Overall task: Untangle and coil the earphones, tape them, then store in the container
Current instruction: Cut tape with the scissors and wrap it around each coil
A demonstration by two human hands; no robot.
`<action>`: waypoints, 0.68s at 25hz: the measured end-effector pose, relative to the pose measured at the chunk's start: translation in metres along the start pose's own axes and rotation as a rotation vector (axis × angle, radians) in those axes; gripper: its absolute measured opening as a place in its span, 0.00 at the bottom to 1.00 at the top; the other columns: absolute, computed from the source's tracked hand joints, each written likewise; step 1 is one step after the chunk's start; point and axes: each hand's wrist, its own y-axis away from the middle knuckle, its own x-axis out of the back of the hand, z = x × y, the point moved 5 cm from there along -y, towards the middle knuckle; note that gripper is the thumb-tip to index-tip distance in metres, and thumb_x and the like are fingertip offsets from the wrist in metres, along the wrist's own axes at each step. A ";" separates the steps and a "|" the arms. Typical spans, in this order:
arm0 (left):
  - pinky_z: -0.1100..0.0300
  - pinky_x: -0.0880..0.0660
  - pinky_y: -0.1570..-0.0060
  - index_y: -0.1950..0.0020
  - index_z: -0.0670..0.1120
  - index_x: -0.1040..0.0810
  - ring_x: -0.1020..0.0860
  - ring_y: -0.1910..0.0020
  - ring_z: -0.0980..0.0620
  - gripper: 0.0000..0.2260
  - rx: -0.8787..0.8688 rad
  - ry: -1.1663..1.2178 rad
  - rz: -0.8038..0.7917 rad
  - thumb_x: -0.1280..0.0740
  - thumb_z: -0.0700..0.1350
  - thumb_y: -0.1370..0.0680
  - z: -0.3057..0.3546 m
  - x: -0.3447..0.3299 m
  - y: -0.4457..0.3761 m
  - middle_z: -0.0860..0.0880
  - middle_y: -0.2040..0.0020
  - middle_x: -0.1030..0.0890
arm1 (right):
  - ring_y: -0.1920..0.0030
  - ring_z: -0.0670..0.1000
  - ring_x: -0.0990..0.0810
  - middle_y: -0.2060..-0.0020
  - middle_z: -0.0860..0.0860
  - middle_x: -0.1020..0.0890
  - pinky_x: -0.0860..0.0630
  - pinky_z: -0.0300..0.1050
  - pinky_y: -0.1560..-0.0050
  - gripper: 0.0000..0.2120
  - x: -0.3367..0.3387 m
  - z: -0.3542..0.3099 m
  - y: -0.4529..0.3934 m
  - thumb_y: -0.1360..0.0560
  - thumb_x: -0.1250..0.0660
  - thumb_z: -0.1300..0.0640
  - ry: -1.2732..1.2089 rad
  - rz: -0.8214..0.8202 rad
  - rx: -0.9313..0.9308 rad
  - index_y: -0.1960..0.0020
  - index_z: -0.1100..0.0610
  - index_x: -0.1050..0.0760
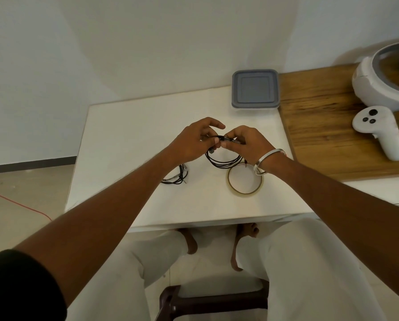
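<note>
On the table [115, 140], the tape roll [244, 180] lies at centre frame, a second earphone bundle [175, 176] left of it, the container [255, 89] above right.

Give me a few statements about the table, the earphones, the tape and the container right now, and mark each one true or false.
1. Both hands, left hand and right hand, hold the coiled earphones above the white table. True.
2. The tape roll is on the person's wrist. False: it lies flat on the table under the right wrist.
3. The container has its grey lid on. True.
4. A second bundle of earphones lies inside the container. False: it lies on the table beneath the left wrist.
</note>
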 end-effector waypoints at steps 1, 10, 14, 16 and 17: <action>0.61 0.22 0.49 0.36 0.46 0.26 0.18 0.59 0.52 0.13 -0.001 -0.004 0.002 0.36 0.38 0.20 -0.001 0.000 0.000 0.51 0.58 0.17 | 0.61 0.46 0.27 0.56 0.51 0.24 0.28 0.42 0.54 0.10 0.000 0.000 0.000 0.25 0.33 0.53 0.004 0.001 0.005 0.48 0.58 0.20; 0.69 0.24 0.52 0.36 0.47 0.26 0.17 0.58 0.53 0.14 -0.049 -0.055 0.001 0.34 0.38 0.21 -0.001 -0.001 0.005 0.48 0.55 0.15 | 0.64 0.48 0.26 0.64 0.49 0.22 0.27 0.41 0.57 0.07 -0.006 0.013 -0.001 0.25 0.32 0.54 -0.231 -0.043 -0.183 0.54 0.57 0.21; 0.71 0.23 0.56 0.37 0.47 0.25 0.18 0.61 0.55 0.13 0.017 -0.043 -0.003 0.34 0.38 0.21 -0.011 -0.002 0.005 0.48 0.55 0.15 | 0.69 0.48 0.28 0.70 0.49 0.23 0.30 0.39 0.64 0.04 -0.008 0.014 -0.006 0.28 0.29 0.56 -0.261 -0.066 -0.259 0.59 0.56 0.20; 0.70 0.23 0.58 0.38 0.46 0.24 0.19 0.64 0.57 0.12 0.069 -0.021 0.003 0.35 0.38 0.21 -0.017 -0.003 0.004 0.49 0.56 0.16 | 0.69 0.47 0.27 0.70 0.49 0.23 0.29 0.39 0.63 0.04 -0.011 0.014 -0.009 0.27 0.29 0.55 -0.238 -0.082 -0.268 0.58 0.55 0.19; 0.69 0.23 0.58 0.39 0.45 0.24 0.19 0.65 0.58 0.11 0.092 -0.016 0.011 0.35 0.38 0.21 -0.020 -0.004 0.003 0.49 0.57 0.16 | 0.68 0.47 0.27 0.68 0.50 0.22 0.28 0.40 0.61 0.05 -0.014 0.015 -0.010 0.27 0.30 0.53 -0.227 -0.096 -0.274 0.56 0.55 0.19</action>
